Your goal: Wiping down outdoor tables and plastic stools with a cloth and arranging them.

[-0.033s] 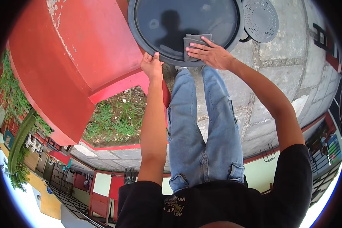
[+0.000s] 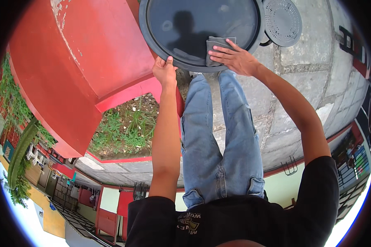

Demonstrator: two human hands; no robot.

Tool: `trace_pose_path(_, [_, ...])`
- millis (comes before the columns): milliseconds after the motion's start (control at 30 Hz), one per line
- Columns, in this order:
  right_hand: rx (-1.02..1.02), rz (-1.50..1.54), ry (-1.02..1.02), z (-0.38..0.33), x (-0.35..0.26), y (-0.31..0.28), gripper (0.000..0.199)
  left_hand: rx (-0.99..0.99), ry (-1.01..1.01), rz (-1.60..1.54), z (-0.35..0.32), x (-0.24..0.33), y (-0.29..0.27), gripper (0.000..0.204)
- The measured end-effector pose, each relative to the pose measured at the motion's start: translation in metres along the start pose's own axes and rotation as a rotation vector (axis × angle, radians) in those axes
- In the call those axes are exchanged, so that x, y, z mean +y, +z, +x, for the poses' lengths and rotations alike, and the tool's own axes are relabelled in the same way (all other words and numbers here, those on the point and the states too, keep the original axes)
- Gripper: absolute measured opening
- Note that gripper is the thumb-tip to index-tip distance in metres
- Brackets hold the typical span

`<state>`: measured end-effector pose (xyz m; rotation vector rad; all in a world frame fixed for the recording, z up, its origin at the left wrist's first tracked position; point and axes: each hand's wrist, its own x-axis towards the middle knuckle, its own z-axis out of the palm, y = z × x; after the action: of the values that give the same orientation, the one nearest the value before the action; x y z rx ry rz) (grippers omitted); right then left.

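Observation:
A large, round, dark tray-like top [image 2: 218, 20] with a raised rim lies in front of me at the top of the view. My left hand [image 2: 165, 72] is closed on its near left rim, thumb on top and the other fingers partly hidden underneath. Under my right hand [image 2: 235, 58] is a folded grey cloth [image 2: 213, 43], held against the near right part of the surface. The right fingers stretch over the cloth; the thumb is hidden. A dark reflection of a head and arm shows on the glossy surface.
Right of the round top stands a grey perforated round seat [image 2: 282, 22]. A red painted wall or ledge [image 2: 103, 45] runs along the left, bordering a planting bed [image 2: 125, 127]. Grey paving [image 2: 305, 82] covers the ground on the right. My legs in jeans [image 2: 222, 140] are below the top.
My right hand and the grey cloth have slid a little to the right along the near part of the surface. The left hand stays on the rim.

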<state>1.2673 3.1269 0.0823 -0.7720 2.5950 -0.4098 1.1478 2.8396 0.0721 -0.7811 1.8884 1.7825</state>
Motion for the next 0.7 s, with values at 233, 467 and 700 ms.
trace_pose_path(233, [-0.053, 0.096, -0.066, -0.003, 0.014, -0.024, 0.065, -0.011, 0.037, -0.004, 0.001, -0.005, 0.002, 0.018])
trace_pose_path(467, [0.186, 0.045, -0.049, 0.12, -0.027, -0.009, 0.064, -0.035, 0.065, -0.007, 0.002, -0.004, 0.0, 0.024])
trace_pose_path(700, [0.279, 0.088, 0.074, 0.142, -0.029, -0.008, 0.052, -0.029, -0.014, 0.055, -0.004, -0.001, 0.009, 0.03])
